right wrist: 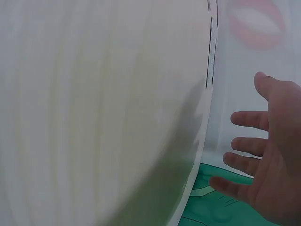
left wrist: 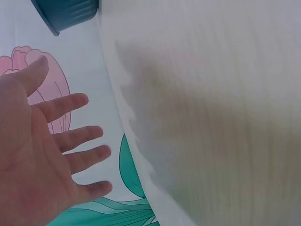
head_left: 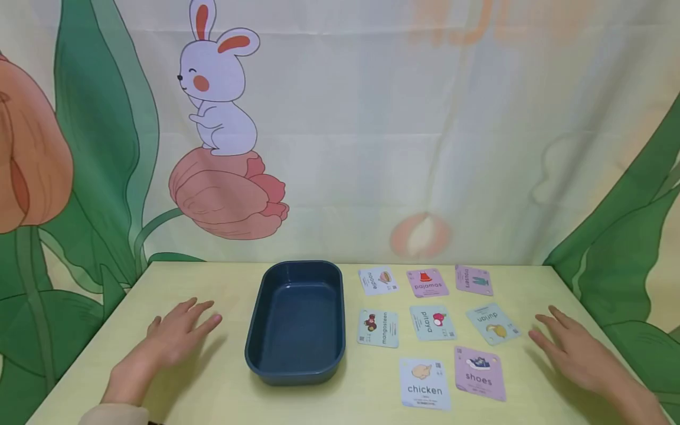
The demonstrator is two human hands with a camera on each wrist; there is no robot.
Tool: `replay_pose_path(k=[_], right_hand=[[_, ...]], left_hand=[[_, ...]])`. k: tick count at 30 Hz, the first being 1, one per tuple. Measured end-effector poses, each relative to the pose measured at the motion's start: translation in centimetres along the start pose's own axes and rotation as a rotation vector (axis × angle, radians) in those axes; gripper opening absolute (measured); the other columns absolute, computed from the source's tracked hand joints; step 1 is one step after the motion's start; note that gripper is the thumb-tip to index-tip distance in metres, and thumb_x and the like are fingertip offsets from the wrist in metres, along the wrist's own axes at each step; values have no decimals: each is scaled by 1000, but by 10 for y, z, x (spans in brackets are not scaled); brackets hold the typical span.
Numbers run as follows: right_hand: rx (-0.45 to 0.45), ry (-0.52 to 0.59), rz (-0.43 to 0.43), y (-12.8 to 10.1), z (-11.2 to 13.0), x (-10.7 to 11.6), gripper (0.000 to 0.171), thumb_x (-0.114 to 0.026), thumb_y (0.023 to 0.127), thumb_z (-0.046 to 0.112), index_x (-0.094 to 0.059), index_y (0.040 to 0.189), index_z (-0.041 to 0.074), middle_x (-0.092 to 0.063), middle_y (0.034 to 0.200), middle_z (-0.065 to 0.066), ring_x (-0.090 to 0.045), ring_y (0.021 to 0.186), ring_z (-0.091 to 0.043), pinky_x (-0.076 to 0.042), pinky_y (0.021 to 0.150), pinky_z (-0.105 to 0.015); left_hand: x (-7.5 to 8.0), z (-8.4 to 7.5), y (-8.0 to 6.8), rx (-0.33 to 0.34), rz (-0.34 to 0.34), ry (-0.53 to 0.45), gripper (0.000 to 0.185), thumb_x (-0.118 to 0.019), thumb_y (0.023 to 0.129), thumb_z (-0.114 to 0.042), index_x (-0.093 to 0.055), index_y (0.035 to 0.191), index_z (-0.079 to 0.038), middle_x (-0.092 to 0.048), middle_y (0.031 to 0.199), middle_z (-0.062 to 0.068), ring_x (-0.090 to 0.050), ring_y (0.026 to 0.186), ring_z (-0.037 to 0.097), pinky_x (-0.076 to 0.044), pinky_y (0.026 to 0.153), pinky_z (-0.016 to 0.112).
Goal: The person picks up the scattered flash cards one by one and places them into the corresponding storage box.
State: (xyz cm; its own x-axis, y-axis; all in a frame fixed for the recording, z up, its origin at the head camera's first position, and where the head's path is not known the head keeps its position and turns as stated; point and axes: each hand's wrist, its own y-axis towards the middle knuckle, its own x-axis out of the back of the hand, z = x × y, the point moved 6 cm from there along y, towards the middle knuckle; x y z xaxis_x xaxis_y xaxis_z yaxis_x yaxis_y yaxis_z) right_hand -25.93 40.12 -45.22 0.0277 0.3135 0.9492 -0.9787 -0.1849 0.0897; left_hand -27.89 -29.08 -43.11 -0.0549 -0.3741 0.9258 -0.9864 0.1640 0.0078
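Note:
Fingers spread, my left hand (head_left: pixel 177 333) hovers over the table left of a dark blue rectangular tray (head_left: pixel 297 375). My right hand (head_left: pixel 576 354) holds nothing either, its fingers spread beside the durian card (head_left: pixel 494 324). Square picture cards lie between the tray and that hand: noodle (head_left: pixel 378 280), pajamas (head_left: pixel 427 283) and trousers (head_left: pixel 474 280) at the back, mangosteen (head_left: pixel 378 328) and pitaya (head_left: pixel 432 323) in the middle. Nearest the front are chicken (head_left: pixel 424 383) and shoes (head_left: pixel 480 373). Both wrist views show the palms, left (left wrist: pixel 33 160) and right (right wrist: pixel 282 155), with bare fingers.
The pale yellow table (head_left: pixel 223 395) ends at the back against a hanging cloth (head_left: pixel 340 118) printed with a rabbit, tulips and green leaves. In the left wrist view, a corner of the tray (left wrist: pixel 70 14) shows at the top.

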Motion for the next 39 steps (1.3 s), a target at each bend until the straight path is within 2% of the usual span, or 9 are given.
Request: replay_pose_path(k=[3, 6, 13, 18, 22, 28, 30, 34, 39], right_hand=[[6, 2, -13, 0, 3, 1, 57, -49, 109, 39, -56, 134, -12, -39, 144, -44, -38, 128, -63, -34, 100, -74], [5, 13, -17, -1, 5, 1, 56, -50, 109, 39, -58, 132, -11, -46, 138, -41, -42, 126, -61, -35, 100, -72], [-6, 72, -13, -1, 13, 2, 54, -50, 109, 41, -61, 129, -8, -60, 129, -30, -54, 121, -52, -45, 95, -65], [-8, 98, 10, 1, 20, 0, 50, -55, 107, 39, -64, 126, -7, -66, 121, -21, -65, 105, -36, -53, 86, -54], [2, 96, 39, 2, 27, -4, 44, -61, 105, 34, -67, 122, -6, -69, 105, -6, -61, 88, -17, -53, 76, -39], [14, 125, 94, 5, 41, -8, 39, -64, 103, 32, -68, 118, -5, -64, 93, 3, -53, 78, -11, -48, 68, -30], [18, 132, 109, 6, 45, -9, 36, -65, 103, 31, -70, 115, -2, -63, 91, 4, -52, 78, -11, -47, 67, -30], [27, 141, 135, 6, 52, -12, 28, -67, 102, 29, -71, 112, 3, -62, 88, 5, -53, 77, -11, -48, 67, -29], [10, 157, 171, 6, 59, -17, 25, -70, 99, 27, -72, 110, 5, -61, 87, 5, -53, 78, -14, -48, 68, -31]], left_hand=[[1, -2, 0, -17, -23, 7, 63, -44, 108, -51, -54, 143, 1, -46, 145, 34, -42, 134, 54, -33, 92, 80], [2, -2, 0, -23, -29, -9, 61, -45, 108, -49, -56, 141, 1, -52, 138, 31, -49, 128, 52, -40, 86, 74], [1, -4, 2, -50, -26, -136, 56, -50, 109, -39, -57, 135, 9, -58, 132, 33, -56, 119, 51, -45, 98, 63], [1, -3, 5, -12, -19, -212, 53, -53, 108, -37, -58, 133, 9, -62, 129, 28, -63, 112, 45, -50, 94, 57], [1, -3, 8, 37, -24, -267, 53, -55, 107, -39, -60, 131, 7, -64, 127, 25, -63, 112, 41, -51, 93, 54], [1, -7, 9, 89, -38, -374, 56, -56, 106, -41, -60, 133, 7, -63, 131, 25, -60, 118, 43, -48, 96, 54], [0, -10, 9, 84, -37, -426, 54, -57, 106, -38, -59, 134, 8, -64, 130, 24, -63, 113, 40, -51, 92, 48], [-6, -20, 9, 87, 0, -592, 50, -58, 107, -28, -55, 136, 13, -63, 128, 25, -65, 107, 34, -57, 83, 38], [-16, -27, 12, 122, 44, -768, 51, -56, 108, -24, -49, 139, 15, -55, 136, 32, -64, 109, 36, -59, 84, 41]])
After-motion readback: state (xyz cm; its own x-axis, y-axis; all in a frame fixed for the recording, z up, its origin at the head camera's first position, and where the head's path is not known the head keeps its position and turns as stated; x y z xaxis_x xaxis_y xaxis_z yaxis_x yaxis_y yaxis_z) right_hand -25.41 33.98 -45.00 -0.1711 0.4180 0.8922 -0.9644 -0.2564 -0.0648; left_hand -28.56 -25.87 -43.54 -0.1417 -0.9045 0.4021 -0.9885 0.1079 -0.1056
